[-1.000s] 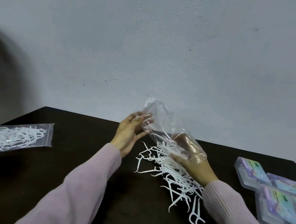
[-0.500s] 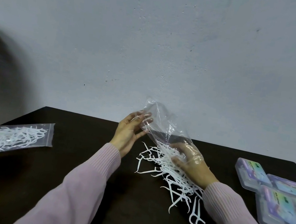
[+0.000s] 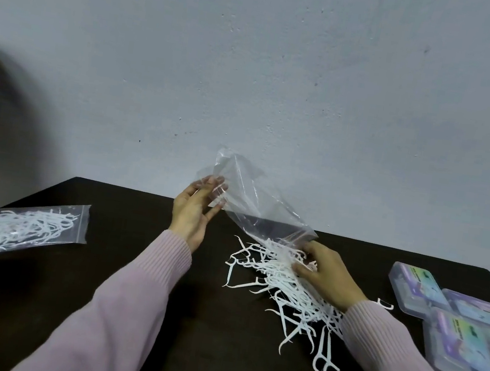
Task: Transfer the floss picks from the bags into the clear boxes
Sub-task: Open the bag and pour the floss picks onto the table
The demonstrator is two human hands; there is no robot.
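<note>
Grey wall (image 3: 285, 80) fills most of my view, with my dark table (image 3: 123, 310) pushed against it. On the table's left edge lies a sealed bag (image 3: 15, 227), flat and full of picks, waiting its turn, I'd say. At the right edge a cluster of boxes (image 3: 464, 326) sits overlapping, lids down as far as I can tell; whether anything is in them I cannot tell through the labels.

Mid-table, toward the far edge, I hold the open bag (image 3: 253, 205) tilted, mouth down toward the table, so that its load slides out. It looks nearly empty; only a few picks show at its mouth. My left hand (image 3: 193, 212) lifts its closed end, fingers fairly straight with the tips pinching the plastic. My right hand (image 3: 328, 277) is at the mouth, fingers curled into the picks there, apparently drawing them out onto the pile.

That pile of picks (image 3: 291, 294) sprawls loose on the table from the bag's mouth back toward the near edge, under my right wrist and sleeve (image 3: 395, 360). None has reached a box yet, so I judge the emptying nearly done and the filling not begun
</note>
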